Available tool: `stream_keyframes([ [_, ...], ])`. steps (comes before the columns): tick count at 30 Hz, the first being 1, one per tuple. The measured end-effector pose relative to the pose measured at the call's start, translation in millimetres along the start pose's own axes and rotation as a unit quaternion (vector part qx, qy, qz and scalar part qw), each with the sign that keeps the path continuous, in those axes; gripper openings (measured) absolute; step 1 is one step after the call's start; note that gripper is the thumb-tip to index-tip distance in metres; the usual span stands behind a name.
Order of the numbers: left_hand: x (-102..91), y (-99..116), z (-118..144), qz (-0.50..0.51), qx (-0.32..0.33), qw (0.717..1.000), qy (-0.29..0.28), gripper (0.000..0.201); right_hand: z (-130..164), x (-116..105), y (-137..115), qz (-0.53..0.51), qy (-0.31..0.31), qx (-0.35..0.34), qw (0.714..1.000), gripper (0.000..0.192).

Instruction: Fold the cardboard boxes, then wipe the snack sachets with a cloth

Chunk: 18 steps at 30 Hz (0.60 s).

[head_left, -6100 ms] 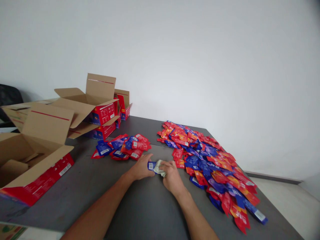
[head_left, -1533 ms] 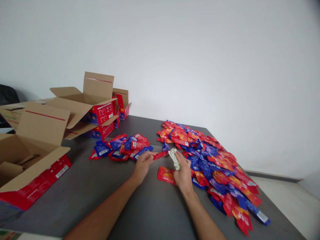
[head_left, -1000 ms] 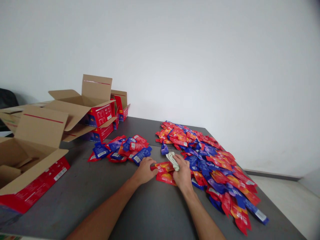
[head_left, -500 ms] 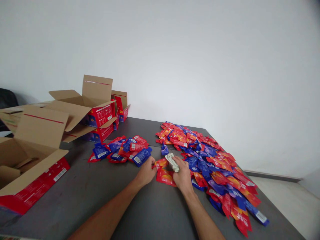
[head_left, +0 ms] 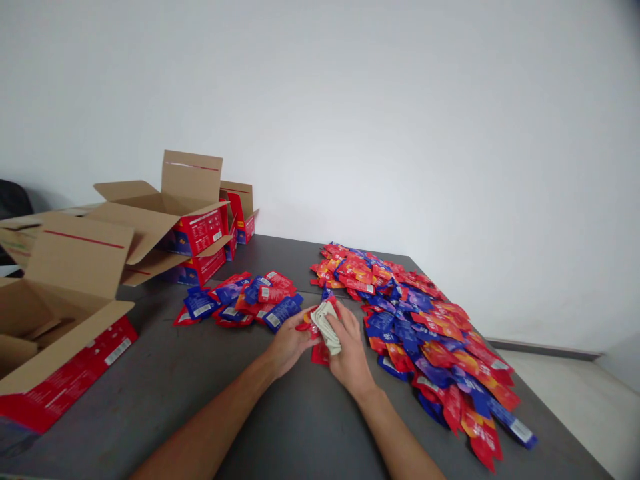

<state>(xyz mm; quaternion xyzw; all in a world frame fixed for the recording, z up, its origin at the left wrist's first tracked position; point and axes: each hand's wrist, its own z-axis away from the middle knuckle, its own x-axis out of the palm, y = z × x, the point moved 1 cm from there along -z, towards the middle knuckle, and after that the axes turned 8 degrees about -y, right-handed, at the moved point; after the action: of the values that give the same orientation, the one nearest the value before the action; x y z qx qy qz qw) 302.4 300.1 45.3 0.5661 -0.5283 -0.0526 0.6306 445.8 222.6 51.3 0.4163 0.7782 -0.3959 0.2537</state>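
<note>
right hand (head_left: pixel 350 350) is curled around a pale folded cloth (head_left: pixel 326 327) and pressing it down on a red sachet (head_left: pixel 320 352) lying on the grey surface (head_left: pixel 280 427). left hand (head_left: pixel 289 343) sits just beside it, fingers pinched on the sachet's left end, so the packet is trapped between the two hands near the front middle of the surface.

to do this bit well i'd say keep the left pinch firm so the sachet can't skate, and drag the cloth in one direction along the packet — flat pressure, not scrubbing, since the foil probably creases easily.

a little further out to the left is a small pile of sachets (head_left: pixel 240 300), red and blue mixed. to the right the big pile (head_left: pixel 425 333) runs along the surface — keep the elbow off it. furthest back on the left are the open cardboard boxes (head_left: pixel 165 213).
</note>
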Motion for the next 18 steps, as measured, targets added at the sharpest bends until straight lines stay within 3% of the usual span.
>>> stream_keyframes([
  [7, 4.2, -0.5, 0.8, -0.025, -0.001, 1.000, -0.013, 0.064, 0.5, 5.7, -12.5, 0.053, -0.041, -0.005, 0.998, 0.068],
  [15, -8.7, -3.0, 1.2, 0.008, 0.000, 1.000, 0.016, 0.063, 0.3, -2.6, 6.1, 0.060, 0.048, 0.040, 0.996, 0.064],
  [18, -8.0, -2.4, 0.4, 0.003, 0.004, 1.000, 0.020, 0.065, 1.9, -0.7, 4.1, 0.067, 0.032, 0.035, 0.997, 0.064],
])
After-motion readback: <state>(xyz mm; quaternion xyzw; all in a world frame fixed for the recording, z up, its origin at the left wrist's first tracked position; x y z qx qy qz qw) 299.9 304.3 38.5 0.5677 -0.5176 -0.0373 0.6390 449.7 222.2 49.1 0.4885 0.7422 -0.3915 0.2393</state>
